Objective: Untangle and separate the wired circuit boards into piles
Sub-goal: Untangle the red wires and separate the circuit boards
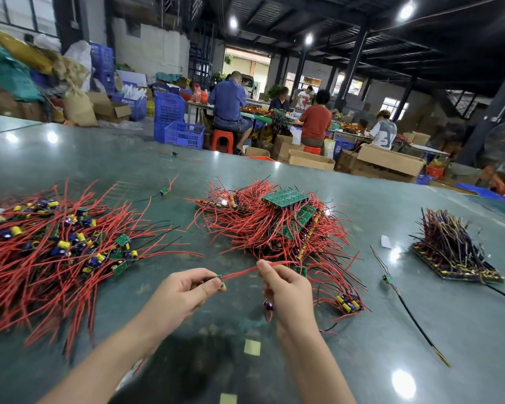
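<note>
My left hand (184, 290) pinches a small green circuit board (220, 279) at its fingertips. Its red wires (239, 272) stretch rightward to my right hand (286, 290), which pinches them between thumb and fingers. Behind my hands a tangled heap of red-wired boards (277, 225) lies on the green table (362, 360), topped by a larger green panel (285, 197). At the left spreads a wide pile of separated boards (56, 246) with yellow and blue capacitors and red wires. A small capacitor piece (268, 305) hangs below my right hand.
A dark-wired board stack (452, 252) sits at the right, with a loose board on a black cable (387, 279) beside it. Single boards (164, 191) lie farther back. Workers sit at benches (231, 109) beyond the table, among blue crates and cardboard boxes.
</note>
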The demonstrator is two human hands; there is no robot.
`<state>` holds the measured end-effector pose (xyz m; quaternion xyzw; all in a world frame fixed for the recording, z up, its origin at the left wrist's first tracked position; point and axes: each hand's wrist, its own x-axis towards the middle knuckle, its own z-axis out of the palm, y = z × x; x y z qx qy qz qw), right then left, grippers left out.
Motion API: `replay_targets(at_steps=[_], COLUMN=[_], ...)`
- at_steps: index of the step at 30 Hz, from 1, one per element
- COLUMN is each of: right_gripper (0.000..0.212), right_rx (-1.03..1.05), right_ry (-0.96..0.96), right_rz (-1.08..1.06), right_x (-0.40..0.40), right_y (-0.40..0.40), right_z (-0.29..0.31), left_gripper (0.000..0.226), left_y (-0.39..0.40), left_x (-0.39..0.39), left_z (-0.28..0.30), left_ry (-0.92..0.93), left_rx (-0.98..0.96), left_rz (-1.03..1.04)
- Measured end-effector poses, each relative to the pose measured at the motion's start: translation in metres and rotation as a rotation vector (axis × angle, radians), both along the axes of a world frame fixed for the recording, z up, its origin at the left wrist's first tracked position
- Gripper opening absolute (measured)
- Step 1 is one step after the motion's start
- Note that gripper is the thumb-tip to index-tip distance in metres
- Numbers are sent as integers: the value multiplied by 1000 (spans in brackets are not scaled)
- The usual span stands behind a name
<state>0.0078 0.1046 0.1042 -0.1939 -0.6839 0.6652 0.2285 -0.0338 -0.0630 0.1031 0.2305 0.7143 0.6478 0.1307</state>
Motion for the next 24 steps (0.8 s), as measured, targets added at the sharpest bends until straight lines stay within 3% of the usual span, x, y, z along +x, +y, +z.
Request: replay_targets(at_steps=[5, 10, 14, 24], right_gripper=[17, 16, 17, 12], right_rx=[187, 48, 172, -64], right_ry=[-23, 35, 38, 111], right_rz=[-78, -127, -191, -257], right_x=[0, 0, -1, 1], right_y=[0, 5, 4, 7], right_z=[0, -1, -3, 0], left_gripper=[17, 16, 15, 14], left_y=[2, -1, 1, -1], left_x=[0, -2, 0, -2], left_z=[-1, 0, -1, 2], left_ry=[78, 101, 120, 120], left_rx=[-64, -81, -99, -90], left_rz=[6, 6, -9, -14])
